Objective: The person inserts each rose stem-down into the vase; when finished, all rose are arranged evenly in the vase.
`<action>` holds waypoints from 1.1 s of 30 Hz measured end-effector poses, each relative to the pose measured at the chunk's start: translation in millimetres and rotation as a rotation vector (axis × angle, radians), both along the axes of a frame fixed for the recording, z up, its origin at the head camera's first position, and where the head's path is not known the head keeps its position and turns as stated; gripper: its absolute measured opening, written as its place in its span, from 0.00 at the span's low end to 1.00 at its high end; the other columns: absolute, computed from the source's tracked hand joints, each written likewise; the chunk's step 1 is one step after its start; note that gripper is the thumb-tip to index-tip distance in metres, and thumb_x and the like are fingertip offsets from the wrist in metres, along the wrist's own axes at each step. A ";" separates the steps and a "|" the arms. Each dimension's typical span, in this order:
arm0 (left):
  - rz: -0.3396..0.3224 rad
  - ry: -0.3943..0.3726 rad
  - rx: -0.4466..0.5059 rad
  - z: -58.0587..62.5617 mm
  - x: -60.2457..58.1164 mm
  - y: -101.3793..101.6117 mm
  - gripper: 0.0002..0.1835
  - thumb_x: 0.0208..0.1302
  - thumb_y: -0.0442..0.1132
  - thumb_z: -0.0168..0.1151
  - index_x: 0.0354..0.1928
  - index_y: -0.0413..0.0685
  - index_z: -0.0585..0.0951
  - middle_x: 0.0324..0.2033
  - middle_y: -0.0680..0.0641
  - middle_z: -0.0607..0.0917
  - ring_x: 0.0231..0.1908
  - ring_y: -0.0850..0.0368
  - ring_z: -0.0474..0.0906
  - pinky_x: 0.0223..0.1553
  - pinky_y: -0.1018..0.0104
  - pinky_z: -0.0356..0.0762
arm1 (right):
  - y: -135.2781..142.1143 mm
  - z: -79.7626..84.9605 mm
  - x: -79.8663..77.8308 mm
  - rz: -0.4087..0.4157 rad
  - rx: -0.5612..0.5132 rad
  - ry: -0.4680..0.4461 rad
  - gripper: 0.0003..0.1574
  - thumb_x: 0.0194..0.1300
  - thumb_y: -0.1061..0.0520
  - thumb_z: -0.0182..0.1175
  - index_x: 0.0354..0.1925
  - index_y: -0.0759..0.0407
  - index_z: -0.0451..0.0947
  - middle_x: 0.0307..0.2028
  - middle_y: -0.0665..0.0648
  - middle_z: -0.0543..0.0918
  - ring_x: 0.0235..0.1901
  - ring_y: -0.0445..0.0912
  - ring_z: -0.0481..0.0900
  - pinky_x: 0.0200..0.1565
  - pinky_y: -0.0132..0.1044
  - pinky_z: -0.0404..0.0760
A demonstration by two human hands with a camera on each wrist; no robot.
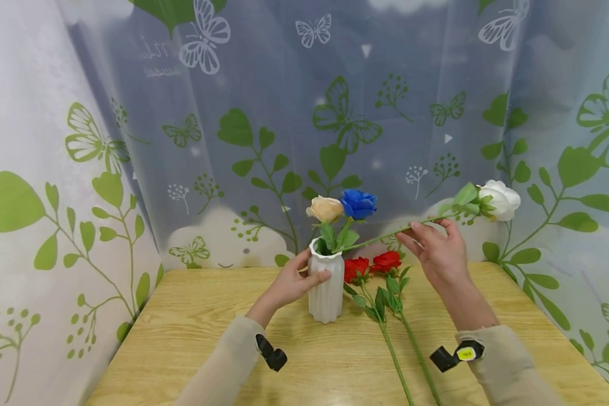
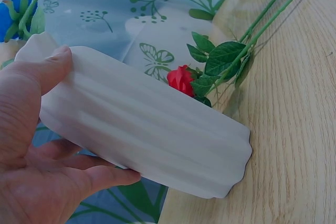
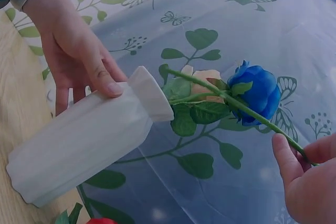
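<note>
A white fluted vase (image 1: 326,290) stands upright on the table, and my left hand (image 1: 295,280) grips it near the top, thumb on one side and fingers on the other. Out of its mouth rise a peach rose (image 1: 325,209) and a blue rose (image 1: 358,204). My right hand (image 1: 442,251) pinches the green stem of a white rose (image 1: 499,201). That stem slants nearly level, its bloom out to the right and its cut end close to the vase's rim. In the right wrist view the stem end (image 3: 167,70) shows free, outside the vase mouth.
Two red roses (image 1: 387,261) with long green stems (image 1: 396,361) lie on the wooden table (image 1: 193,338), just right of the vase. A printed curtain (image 1: 264,73) with butterflies and leaves hangs behind the table and along both sides.
</note>
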State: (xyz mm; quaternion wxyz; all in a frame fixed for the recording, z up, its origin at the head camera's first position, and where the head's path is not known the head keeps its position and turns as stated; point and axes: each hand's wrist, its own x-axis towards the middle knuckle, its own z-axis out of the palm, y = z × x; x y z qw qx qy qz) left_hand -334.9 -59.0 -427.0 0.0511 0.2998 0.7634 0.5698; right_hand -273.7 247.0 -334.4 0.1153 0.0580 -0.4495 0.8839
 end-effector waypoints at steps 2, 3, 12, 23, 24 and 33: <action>0.004 0.001 -0.004 0.1 -0.1 0.1 0.39 0.75 0.45 0.67 0.83 0.56 0.62 0.77 0.45 0.70 0.75 0.42 0.69 0.72 0.41 0.73 | -4.1 2.0 -1.1 -0.026 0.000 0.015 0.22 0.73 0.72 0.60 0.49 0.57 0.57 0.31 0.57 0.83 0.37 0.48 0.89 0.49 0.45 0.91; 0.005 0.001 -0.006 0.3 0.1 0.1 0.39 0.75 0.45 0.67 0.83 0.56 0.62 0.77 0.45 0.70 0.75 0.42 0.69 0.72 0.41 0.73 | -6.3 2.8 -1.5 -0.038 0.004 0.020 0.22 0.73 0.72 0.61 0.49 0.57 0.58 0.31 0.57 0.82 0.37 0.48 0.88 0.49 0.45 0.91; 0.002 0.001 -0.001 2.1 1.0 0.7 0.39 0.75 0.44 0.66 0.83 0.56 0.61 0.77 0.44 0.70 0.76 0.42 0.69 0.72 0.41 0.73 | -25.1 3.7 -3.6 -0.090 0.121 0.022 0.20 0.74 0.70 0.61 0.53 0.55 0.63 0.31 0.52 0.80 0.39 0.46 0.88 0.48 0.44 0.91; 0.011 0.010 -0.007 2.3 1.0 0.0 0.39 0.75 0.44 0.67 0.83 0.56 0.62 0.77 0.45 0.70 0.75 0.42 0.69 0.72 0.41 0.73 | -53.1 2.0 -6.9 -0.145 0.332 0.099 0.20 0.76 0.71 0.58 0.52 0.48 0.68 0.31 0.48 0.84 0.38 0.44 0.88 0.48 0.41 0.91; 0.012 0.010 -0.010 2.4 1.2 0.0 0.39 0.75 0.44 0.67 0.83 0.56 0.62 0.77 0.45 0.70 0.76 0.43 0.69 0.72 0.41 0.73 | -55.3 1.5 -7.3 -0.144 0.339 0.101 0.20 0.75 0.71 0.59 0.52 0.47 0.69 0.31 0.47 0.84 0.38 0.44 0.88 0.48 0.41 0.91; 0.011 0.009 -0.002 2.3 1.5 1.2 0.38 0.75 0.44 0.67 0.82 0.56 0.64 0.76 0.45 0.72 0.74 0.43 0.70 0.72 0.42 0.74 | -72.2 -8.8 -10.4 -0.112 0.487 0.099 0.19 0.74 0.69 0.62 0.54 0.51 0.71 0.34 0.49 0.85 0.36 0.44 0.89 0.48 0.41 0.91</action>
